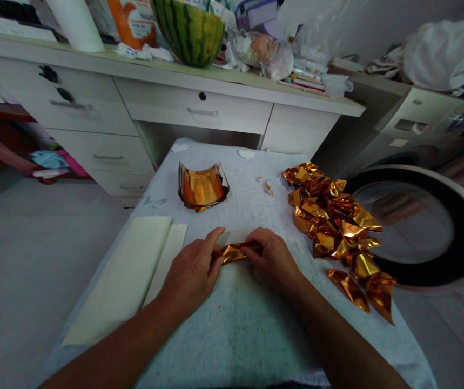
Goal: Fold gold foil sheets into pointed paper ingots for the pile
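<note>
Between both hands, just above the cloth-covered table (232, 335), is a small folded strip of shiny gold foil (232, 253). My left hand (195, 267) pinches its left end, with the index finger raised. At the right end, the fingers of my right hand (270, 256) are closed on the same foil. A whitish sheet (235, 236) shows partly behind the foil; the hands cover the rest. Beyond my left hand stands a curved stack of gold foil sheets (203, 186). To the right lies a pile of folded gold foil pieces (333, 210).
Pale paper sheets (122, 281) lie along the table's left side. A small clear wrapper (266, 186) rests near the back. Behind stands a white desk (232, 111) holding a cut watermelon (193, 32). At right is a washing machine with its round door (418, 227) open.
</note>
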`<state>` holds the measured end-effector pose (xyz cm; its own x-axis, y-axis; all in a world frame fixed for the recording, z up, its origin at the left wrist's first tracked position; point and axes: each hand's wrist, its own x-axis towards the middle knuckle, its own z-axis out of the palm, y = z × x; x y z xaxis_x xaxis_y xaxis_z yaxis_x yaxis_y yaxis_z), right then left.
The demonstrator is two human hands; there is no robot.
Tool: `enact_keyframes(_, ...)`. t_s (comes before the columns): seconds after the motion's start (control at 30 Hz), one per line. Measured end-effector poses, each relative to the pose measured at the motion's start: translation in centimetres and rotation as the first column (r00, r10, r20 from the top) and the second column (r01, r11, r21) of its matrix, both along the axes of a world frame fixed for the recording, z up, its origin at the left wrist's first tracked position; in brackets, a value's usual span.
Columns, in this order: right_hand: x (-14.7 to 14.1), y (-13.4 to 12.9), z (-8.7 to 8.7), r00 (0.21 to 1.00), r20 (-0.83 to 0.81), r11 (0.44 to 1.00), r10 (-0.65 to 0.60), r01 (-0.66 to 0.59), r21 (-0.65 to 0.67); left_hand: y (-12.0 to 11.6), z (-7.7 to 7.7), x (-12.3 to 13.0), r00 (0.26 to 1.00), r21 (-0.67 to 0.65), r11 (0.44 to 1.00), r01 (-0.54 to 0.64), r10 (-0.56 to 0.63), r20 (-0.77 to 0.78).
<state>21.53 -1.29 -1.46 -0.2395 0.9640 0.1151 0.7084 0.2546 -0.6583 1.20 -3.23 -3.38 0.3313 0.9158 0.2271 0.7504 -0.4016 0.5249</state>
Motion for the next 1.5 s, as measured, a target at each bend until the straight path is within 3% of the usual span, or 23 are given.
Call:
enact_keyframes(0.33,-0.2,0.0,0.5,1.0,0.02,0.999,-0.023,0.024,-0.039,0.4,0.2,-0.1,0.996,0.12,0.991,-0.065,0.073,-0.059)
enact_keyframes(0.67,-0.2,0.2,0.4,0.998,0.049,0.998,-0.025,0.028,-0.048,0.3,1.2,0.2,0.965,0.095,0.981,-0.171,0.186,-0.187)
enact_keyframes(0.93,-0.2,0.3,0.5,0.997,0.074,0.997,-0.019,0.025,-0.071,0.4,1.3,0.3,0.958,0.056,0.975,-0.215,0.222,-0.18)
enact_keyframes(1.23,-0.3,0.2,0.4,0.998,0.064,0.996,-0.03,0.035,-0.078,0.5,1.3,0.6,0.985,0.041,0.986,-0.16,0.162,-0.055)
enact_keyframes(1.5,-0.3,0.2,0.4,0.998,0.05,0.996,-0.034,0.038,-0.081,0.4,1.4,0.6,0.989,0.044,0.989,-0.14,0.141,-0.043)
